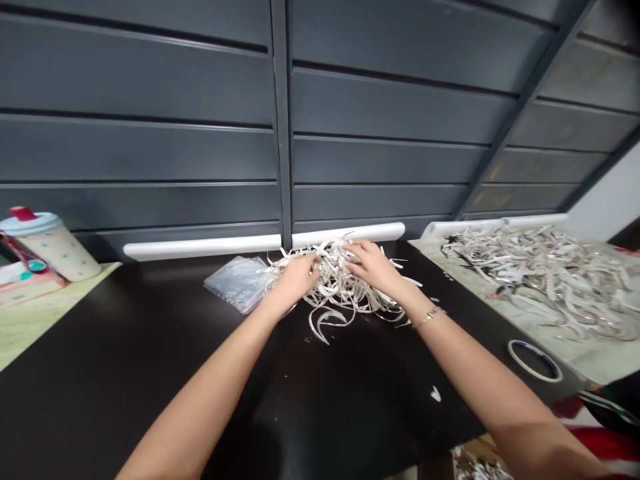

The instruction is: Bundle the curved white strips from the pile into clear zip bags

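Centrally, left hand (299, 275) and right hand (371, 265) on tangled pile of pale strips (333, 272), mid-frame; fingers part-curled, actual hold impossible to tell. Possible fault: neighbouring strips dragged loose by lifting a snagged clump, or clear bags (237, 283) just left pushed aside. Counted: hands, two; strip piles, two (second pile (555, 273) at right); ring (540, 378), one, lower right; lidded cup (65, 250), one, left edge; strips and bags too overlapped to count.

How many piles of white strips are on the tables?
2: one pile at the left hand and right hand, the other pile on the pale tabletop at right.
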Demonstrator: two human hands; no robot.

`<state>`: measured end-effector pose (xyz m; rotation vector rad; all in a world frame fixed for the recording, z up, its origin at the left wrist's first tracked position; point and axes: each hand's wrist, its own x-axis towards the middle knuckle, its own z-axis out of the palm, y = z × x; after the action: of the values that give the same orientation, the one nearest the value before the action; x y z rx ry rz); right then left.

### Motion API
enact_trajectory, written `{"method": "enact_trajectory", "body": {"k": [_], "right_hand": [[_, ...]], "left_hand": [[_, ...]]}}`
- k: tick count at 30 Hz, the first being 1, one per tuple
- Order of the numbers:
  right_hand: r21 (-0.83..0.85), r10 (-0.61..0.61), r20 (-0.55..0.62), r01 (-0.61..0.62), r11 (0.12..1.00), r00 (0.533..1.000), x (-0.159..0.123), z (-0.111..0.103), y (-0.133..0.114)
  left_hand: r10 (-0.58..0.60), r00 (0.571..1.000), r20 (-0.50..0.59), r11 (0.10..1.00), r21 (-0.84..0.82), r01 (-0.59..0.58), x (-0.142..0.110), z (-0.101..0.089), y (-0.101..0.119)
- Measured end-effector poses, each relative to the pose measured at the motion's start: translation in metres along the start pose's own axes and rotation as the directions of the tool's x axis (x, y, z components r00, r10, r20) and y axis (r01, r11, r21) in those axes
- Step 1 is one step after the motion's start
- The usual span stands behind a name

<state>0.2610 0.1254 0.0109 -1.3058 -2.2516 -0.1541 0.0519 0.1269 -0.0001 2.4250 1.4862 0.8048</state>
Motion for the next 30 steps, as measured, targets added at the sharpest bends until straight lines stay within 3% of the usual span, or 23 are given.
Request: {"method": "enact_trajectory", "body": {"k": [2,3,6,9,11,14,17,20,23,26,30], "right_hand": [[-0.062,0.053,0.019,-0.052,0.997,0.998,0.000,0.018,-0.003],[-0.065,0.078,0.084,-0.072,0.995,0.993,-0.007,0.028,-0.006],[-0.047,0.114,0.307,-0.104,0.993,0.945,-0.039,0.064,-0.016],[-0.101,0.201,0.373,-0.175,0.979,0.906,-0.066,0.094,-0.021],[-0.133,0.261,0.384,-0.227,0.965,0.886,-0.072,0.105,-0.020],[-0.151,0.323,0.405,-0.286,0.946,0.855,-0.071,0.112,-0.015],[-0.161,0.367,0.431,-0.330,0.930,0.824,-0.066,0.114,-0.011],[-0.168,0.387,0.435,-0.349,0.922,0.813,-0.065,0.115,-0.011],[-0.162,0.385,0.418,-0.350,0.923,0.823,-0.068,0.114,-0.014],[-0.149,0.382,0.425,-0.353,0.924,0.821,-0.068,0.113,-0.015],[-0.156,0.416,0.466,-0.391,0.907,0.781,-0.061,0.115,-0.015]], "left_hand": [[-0.020,0.999,-0.027,1.000,0.009,0.020,0.001,0.005,-0.019],[-0.027,0.999,-0.034,1.000,0.014,0.028,-0.006,0.010,-0.028],[-0.047,0.998,-0.042,0.999,0.025,0.048,-0.047,0.029,-0.049],[-0.070,0.996,-0.059,0.997,0.038,0.073,-0.087,0.048,-0.062],[-0.099,0.991,-0.087,0.993,0.058,0.105,-0.101,0.054,-0.069],[-0.182,0.972,-0.150,0.973,0.117,0.200,-0.102,0.051,-0.086],[-0.306,0.934,-0.184,0.920,0.198,0.340,-0.090,0.037,-0.116],[-0.427,0.895,-0.126,0.850,0.280,0.445,-0.080,0.026,-0.152],[-0.481,0.876,-0.024,0.816,0.353,0.458,-0.077,0.024,-0.174],[-0.474,0.880,0.022,0.806,0.414,0.424,-0.075,0.028,-0.176],[-0.466,0.885,0.022,0.776,0.492,0.396,-0.075,0.032,-0.163]]}}
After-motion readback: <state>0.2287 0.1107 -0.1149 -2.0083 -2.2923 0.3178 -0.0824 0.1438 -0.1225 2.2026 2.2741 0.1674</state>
